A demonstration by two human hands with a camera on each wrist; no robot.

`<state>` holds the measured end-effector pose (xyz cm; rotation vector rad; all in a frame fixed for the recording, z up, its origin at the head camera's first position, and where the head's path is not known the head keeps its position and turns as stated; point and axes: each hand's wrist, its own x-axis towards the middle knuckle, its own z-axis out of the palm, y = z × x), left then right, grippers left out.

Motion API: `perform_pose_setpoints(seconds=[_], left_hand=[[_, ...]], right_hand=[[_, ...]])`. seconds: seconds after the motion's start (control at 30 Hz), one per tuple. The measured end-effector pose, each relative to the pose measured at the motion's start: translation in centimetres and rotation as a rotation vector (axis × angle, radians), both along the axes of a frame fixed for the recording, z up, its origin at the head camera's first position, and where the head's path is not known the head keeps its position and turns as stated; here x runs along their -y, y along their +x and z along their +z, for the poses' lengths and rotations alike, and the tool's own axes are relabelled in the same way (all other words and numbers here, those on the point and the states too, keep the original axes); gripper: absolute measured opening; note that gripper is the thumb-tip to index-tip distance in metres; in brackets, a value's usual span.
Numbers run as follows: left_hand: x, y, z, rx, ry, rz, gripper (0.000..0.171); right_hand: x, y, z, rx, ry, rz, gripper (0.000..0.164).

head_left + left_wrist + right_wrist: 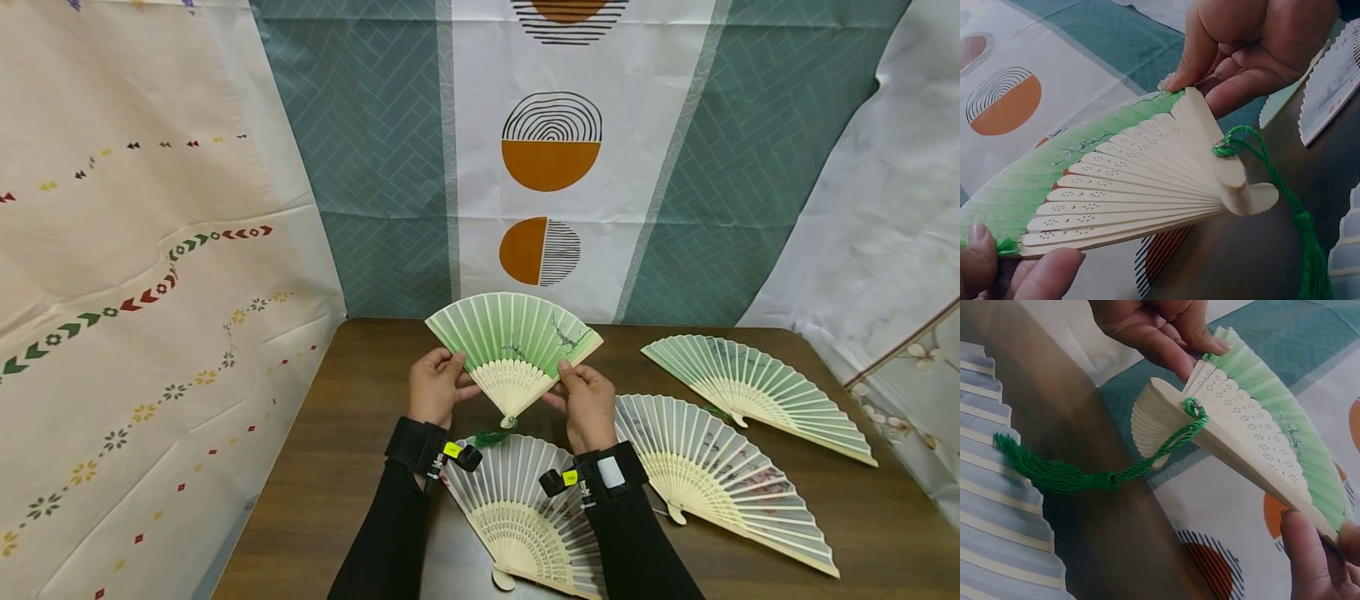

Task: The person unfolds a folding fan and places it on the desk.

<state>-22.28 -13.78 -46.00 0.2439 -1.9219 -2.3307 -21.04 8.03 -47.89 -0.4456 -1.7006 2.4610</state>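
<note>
A green folding fan [517, 329] is spread wide above the table, its pale pierced ribs meeting at the bottom and a dark branch pattern on its leaf. My left hand [437, 387] pinches its left edge between thumb and fingers. At the opposite edge my right hand [588, 404] pinches the outer rib, thumb in front. From the pivot hangs a green tassel [1072, 474], clear in both wrist views. Below my hands an open white fan [517, 508] lies on the table, partly hidden by the right forearm.
To the right lie a white fan with a floral print [720, 475] and, farther back, a pale green fan [757, 383], both spread open. The brown wooden table [300, 467] ends at a patterned cloth [375, 167] hanging behind. Pale cloths hang at both sides.
</note>
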Motion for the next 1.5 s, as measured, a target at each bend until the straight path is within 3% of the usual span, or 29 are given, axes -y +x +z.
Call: perform_pose_setpoints(seconds=[0.43,0.73,1.13,1.3,1.5], left_hand=[[0.1,-0.1,0.4,-0.041,0.159,0.063,0.018],[-0.1,-0.2,0.4,-0.067,0.227,0.103,0.02],[-0.7,-0.5,0.1,-0.079,0.339,0.218,0.016],[-0.9,-0.5,-0.1,-0.084,0.385,0.264,0.015],[-1.3,-0.5,0.0,-0.097,0.448,0.324,0.021]], right_hand=[[-0.3,-0.1,0.1,-0.049,-0.111,-0.062,0.021],[-0.6,0.0,0.0,-0.026,-0.205,-0.049,0.024],[-0.1,-0.1,-0.3,-0.034,-0.347,-0.134,0.021],[0.2,-0.1,-0.4,-0.052,-0.407,-0.159,0.029],[0.9,-0.3,-0.5,-0.048,-0.513,-0.222,0.022]])
